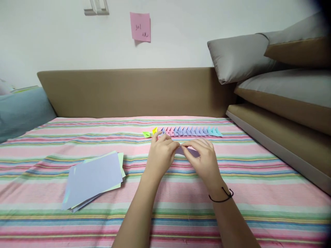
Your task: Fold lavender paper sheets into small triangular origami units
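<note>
My left hand (160, 155) and my right hand (204, 159) meet over the striped sheet, fingers pinched together on a small lilac piece of folded paper (186, 151) held between them. Most of that paper is hidden by my fingers. Just beyond my hands lies a row of several small folded paper shapes (191, 131), yellow and green at its left end, then pink, lilac and turquoise. A black band circles my right wrist.
A loose stack of lilac and pale green paper sheets (94, 179) lies to the left on the pink striped bed sheet (258, 193). Tan padded headboard behind, grey and tan cushions (279, 79) piled right, a blue pillow (23, 110) left, a pink note (140, 27) on the wall.
</note>
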`<action>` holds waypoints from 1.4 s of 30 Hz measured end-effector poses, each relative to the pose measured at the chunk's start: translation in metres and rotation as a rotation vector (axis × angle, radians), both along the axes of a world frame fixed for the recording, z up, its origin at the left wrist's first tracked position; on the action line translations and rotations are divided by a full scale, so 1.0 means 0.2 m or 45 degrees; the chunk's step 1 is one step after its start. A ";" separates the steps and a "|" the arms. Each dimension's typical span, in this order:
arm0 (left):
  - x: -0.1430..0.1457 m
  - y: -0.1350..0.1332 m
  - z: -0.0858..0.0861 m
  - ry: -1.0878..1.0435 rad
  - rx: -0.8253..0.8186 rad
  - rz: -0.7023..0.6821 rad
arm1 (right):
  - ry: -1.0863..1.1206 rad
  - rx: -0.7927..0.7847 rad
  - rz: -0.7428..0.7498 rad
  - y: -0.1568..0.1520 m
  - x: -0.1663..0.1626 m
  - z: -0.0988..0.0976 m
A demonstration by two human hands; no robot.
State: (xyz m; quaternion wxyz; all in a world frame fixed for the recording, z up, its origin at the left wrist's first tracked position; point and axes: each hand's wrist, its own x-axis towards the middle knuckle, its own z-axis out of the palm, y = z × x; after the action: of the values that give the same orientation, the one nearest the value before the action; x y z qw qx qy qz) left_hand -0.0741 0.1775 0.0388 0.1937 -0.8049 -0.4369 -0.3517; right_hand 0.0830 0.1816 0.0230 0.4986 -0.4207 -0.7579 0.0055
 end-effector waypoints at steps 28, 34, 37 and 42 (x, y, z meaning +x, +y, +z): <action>0.01 -0.02 0.02 -0.028 -0.296 -0.093 | 0.062 -0.156 0.174 0.02 0.05 0.02; -0.14 0.01 0.03 -0.226 -0.236 0.023 | 0.301 -0.250 0.101 0.03 0.12 0.02; -0.18 0.03 0.01 -0.728 -0.277 0.168 | 0.622 -0.466 0.076 0.05 0.12 -0.01; -0.05 0.06 -0.03 -1.678 -1.081 -0.287 | 1.200 -0.820 0.277 0.08 0.05 -0.05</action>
State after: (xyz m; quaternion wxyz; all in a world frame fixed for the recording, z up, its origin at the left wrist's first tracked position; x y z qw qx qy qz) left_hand -0.0837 0.1901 0.0338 -0.4654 -0.4755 -0.4742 -0.5766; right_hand 0.0937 0.1967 0.0130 0.6257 -0.4230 -0.4531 0.4736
